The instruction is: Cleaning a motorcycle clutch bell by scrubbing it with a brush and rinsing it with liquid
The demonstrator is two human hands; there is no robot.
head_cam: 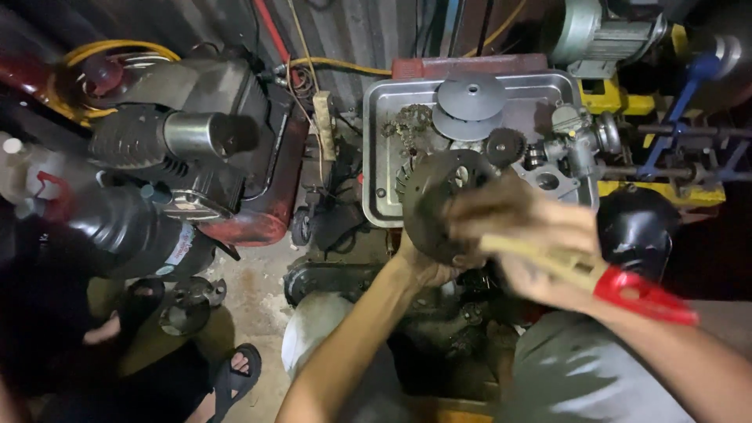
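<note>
**Two hands on a dark metal wheel, a brush across it**

The left hand (427,266) comes up from below and grips the lower edge of a round dark metal part (448,205) — it looks like a flywheel or clutch drum, greasy and black. The fingers are closed around its rim, and the part is held tilted, just in front of the near edge of a metal tray (377,141).

The right hand (523,243) is blurred from motion. It is closed around a brush with a pale wooden body and a red handle end (638,294); the pale part lies across the hand and points toward the dark part. I cannot tell if the bristles touch the metal, because the blur hides this place.

In the tray lie several parts: two grey discs (470,106) stacked at the far side, a small dark gear (504,145), a piece of chain (407,125) and a carburetor-like grey piece (576,137) at the right edge.

To the left stands a red and black engine machine (211,149) with a metal pipe. At the lower left, on the concrete floor, there is a foot in a black sandal (235,374) — it belongs to another person nearby.
</note>
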